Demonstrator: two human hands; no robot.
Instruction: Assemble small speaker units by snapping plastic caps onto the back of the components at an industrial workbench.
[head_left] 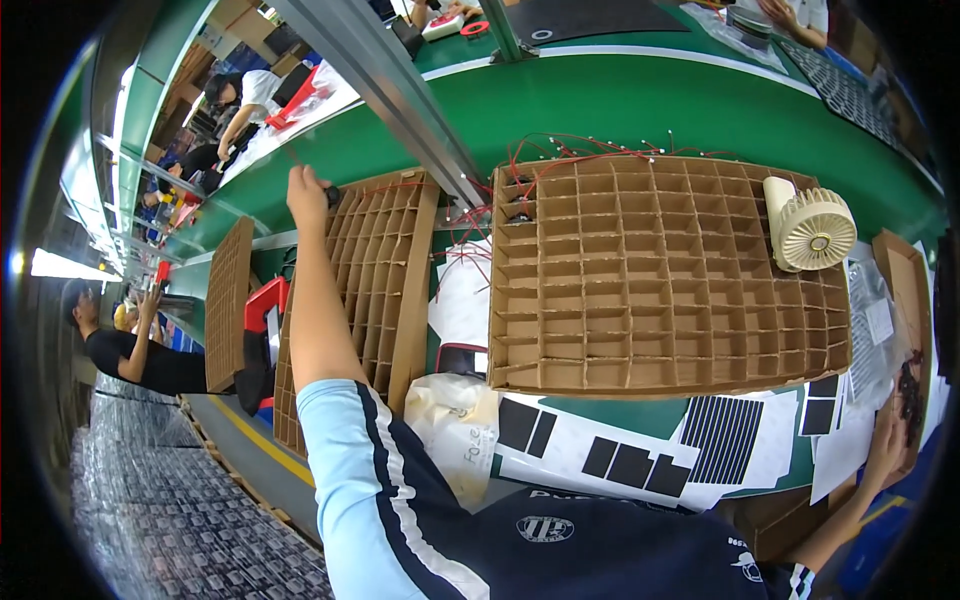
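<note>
My left hand (pixel 305 190) is stretched far out to the left, over the far end of a tilted cardboard grid tray (pixel 375 290). Its fingers are closed on a small black part (pixel 331 195) with a thin red wire. My right hand (pixel 887 440) is low at the right edge, at the near end of a narrow cardboard box (pixel 905 270) that holds small black parts (pixel 910 385). Its fingers are too small and bent by the lens to read. Between the hands lies a large cardboard grid tray (pixel 670 290); a few of its far-left cells hold black parts with red wires (pixel 520 205).
A cream handheld fan (pixel 815 228) lies on the big tray's far right corner. White sheets with black squares (pixel 620 460) and a plastic bag (pixel 455 420) lie near me. The green conveyor belt (pixel 640 100) runs behind, crossed by a metal rail (pixel 385 90). Other people work at the left and far side.
</note>
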